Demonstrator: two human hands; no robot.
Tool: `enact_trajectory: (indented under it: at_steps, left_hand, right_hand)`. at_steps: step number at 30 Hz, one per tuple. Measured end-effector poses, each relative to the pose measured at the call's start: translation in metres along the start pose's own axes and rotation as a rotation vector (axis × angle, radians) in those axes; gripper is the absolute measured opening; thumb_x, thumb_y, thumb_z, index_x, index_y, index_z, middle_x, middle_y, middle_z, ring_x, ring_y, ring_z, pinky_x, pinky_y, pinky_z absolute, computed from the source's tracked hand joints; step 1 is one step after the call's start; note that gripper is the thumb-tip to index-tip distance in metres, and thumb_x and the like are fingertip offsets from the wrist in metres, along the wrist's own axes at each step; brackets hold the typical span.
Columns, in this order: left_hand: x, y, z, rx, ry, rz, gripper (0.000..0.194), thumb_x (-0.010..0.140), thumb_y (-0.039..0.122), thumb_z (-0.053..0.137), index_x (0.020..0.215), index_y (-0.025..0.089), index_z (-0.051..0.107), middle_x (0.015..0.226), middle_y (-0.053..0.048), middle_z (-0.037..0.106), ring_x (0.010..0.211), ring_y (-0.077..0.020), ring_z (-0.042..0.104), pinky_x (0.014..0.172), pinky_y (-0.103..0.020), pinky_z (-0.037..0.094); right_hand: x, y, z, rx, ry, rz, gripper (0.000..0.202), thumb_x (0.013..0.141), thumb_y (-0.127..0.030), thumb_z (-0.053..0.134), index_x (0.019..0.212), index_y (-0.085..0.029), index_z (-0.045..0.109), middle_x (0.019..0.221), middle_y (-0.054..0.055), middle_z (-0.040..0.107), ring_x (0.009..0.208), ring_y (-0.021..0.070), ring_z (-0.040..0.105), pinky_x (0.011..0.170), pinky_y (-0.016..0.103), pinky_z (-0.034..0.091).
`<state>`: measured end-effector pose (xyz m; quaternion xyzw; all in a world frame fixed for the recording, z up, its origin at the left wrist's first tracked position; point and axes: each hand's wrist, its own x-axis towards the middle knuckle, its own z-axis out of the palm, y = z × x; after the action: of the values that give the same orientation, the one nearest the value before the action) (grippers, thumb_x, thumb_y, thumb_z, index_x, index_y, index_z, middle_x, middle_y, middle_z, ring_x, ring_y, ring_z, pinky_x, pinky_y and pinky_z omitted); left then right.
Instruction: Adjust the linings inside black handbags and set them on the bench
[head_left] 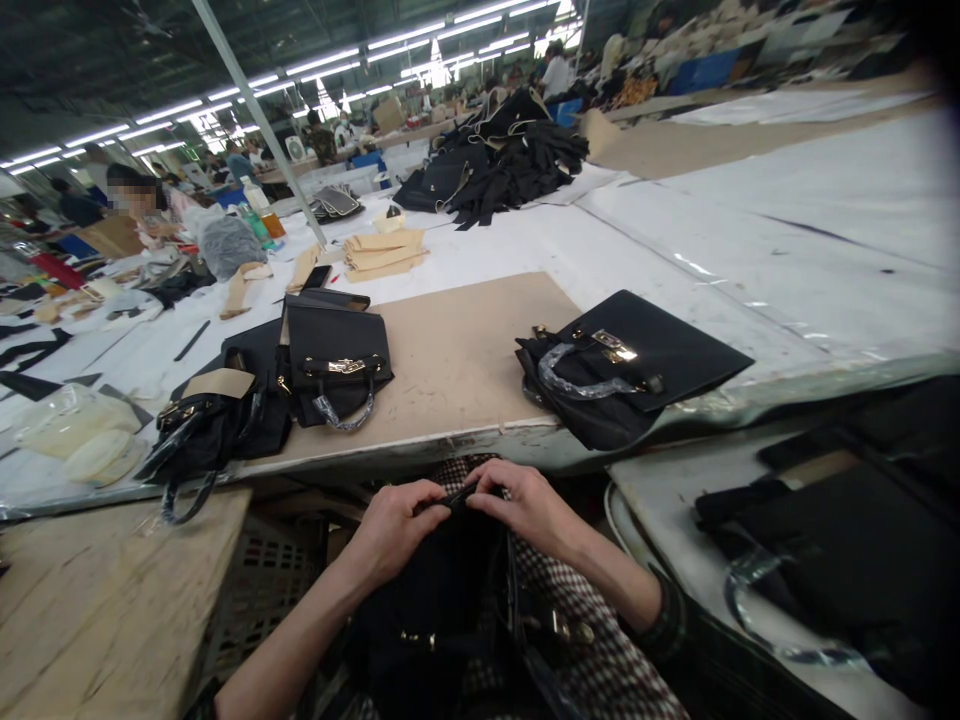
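Observation:
A black bag (427, 590) with gold hardware rests on the lap, over checked cloth. My left hand (401, 520) pinches the bag's top edge between thumb and fingers. Close beside it, my right hand (517, 500) pinches the same edge, fingertips almost touching the left ones. Ahead on the table, a black handbag (337, 350) lies to the left with its wrapped handle toward me. Another black handbag (637, 360) lies to the right, its handle wrapped in clear plastic.
The white table (750, 220) holds a brown sheet (465, 350), folded tan pieces (384, 252) and a black pile (502, 155). More black bags (847, 540) lie at right. A wooden surface (97, 600) is at left. People sit in the background.

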<state>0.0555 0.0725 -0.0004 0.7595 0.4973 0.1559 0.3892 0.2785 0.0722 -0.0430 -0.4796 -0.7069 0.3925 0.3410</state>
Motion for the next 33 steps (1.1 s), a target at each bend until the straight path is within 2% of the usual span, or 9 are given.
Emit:
enact_trajectory:
  at_steps: [5,8,15,21,27,31,33]
  left_hand:
    - [0.0,0.0,-0.003,0.023,-0.042,0.03,0.017,0.086,0.027,0.064,0.1,0.025,0.074,0.095,0.001,0.074,0.088,-0.0195,0.065,0.078,-0.024,0.044]
    - [0.002,0.001,-0.004,0.069,-0.049,0.055,0.014,0.086,0.029,0.066,0.097,0.024,0.074,0.093,0.0,0.074,0.087,-0.0196,0.065,0.078,-0.023,0.044]
    - [0.01,-0.002,-0.002,0.129,-0.069,0.091,0.021,0.094,0.03,0.054,0.088,0.022,0.073,0.084,0.001,0.071,0.079,-0.0166,0.063,0.073,-0.022,0.042]
    - [0.014,-0.005,0.001,0.115,-0.079,0.04,0.025,0.093,0.032,0.052,0.079,0.02,0.07,0.077,0.003,0.067,0.074,-0.015,0.058,0.068,-0.022,0.039]
    - [0.02,-0.004,0.004,0.08,-0.095,-0.096,0.027,0.091,0.038,0.052,0.078,0.019,0.067,0.067,0.004,0.058,0.064,-0.0133,0.052,0.057,-0.022,0.032]
    - [0.026,0.001,0.004,0.112,-0.113,-0.002,0.023,0.088,0.042,0.058,0.088,0.022,0.069,0.082,0.003,0.067,0.076,-0.0154,0.058,0.066,-0.022,0.036]
    - [0.03,0.003,0.005,0.131,-0.113,0.061,0.021,0.09,0.039,0.057,0.086,0.022,0.068,0.084,0.003,0.068,0.078,-0.0151,0.059,0.067,-0.023,0.036]
  right_hand:
    - [-0.002,0.001,0.003,0.029,0.03,0.026,0.014,0.087,-0.025,0.063,0.074,-0.022,0.062,0.099,0.001,0.073,0.089,0.0187,0.065,0.081,0.03,0.047]
    - [-0.002,0.002,0.005,0.026,0.049,0.022,0.016,0.089,-0.026,0.061,0.073,-0.022,0.06,0.099,0.001,0.073,0.091,0.019,0.065,0.082,0.03,0.047]
    - [-0.004,0.005,0.005,-0.048,0.076,0.046,0.018,0.091,-0.029,0.059,0.074,-0.022,0.059,0.094,0.001,0.073,0.087,0.0193,0.065,0.079,0.03,0.046]
    - [-0.005,0.006,0.006,-0.055,0.092,0.054,0.019,0.09,-0.029,0.059,0.073,-0.022,0.057,0.096,0.001,0.073,0.087,0.0195,0.065,0.08,0.03,0.046]
    - [-0.004,0.009,0.008,-0.08,0.118,0.073,0.017,0.089,-0.028,0.059,0.073,-0.022,0.057,0.095,0.0,0.074,0.088,0.0194,0.066,0.077,0.029,0.046]
    - [-0.003,0.006,0.009,-0.095,0.127,0.096,0.017,0.088,-0.028,0.061,0.072,-0.022,0.059,0.094,0.0,0.074,0.086,0.0196,0.067,0.073,0.029,0.046]
    - [-0.002,0.005,0.008,-0.081,0.132,0.103,0.017,0.088,-0.028,0.061,0.072,-0.022,0.06,0.093,0.001,0.074,0.086,0.02,0.067,0.073,0.029,0.046]
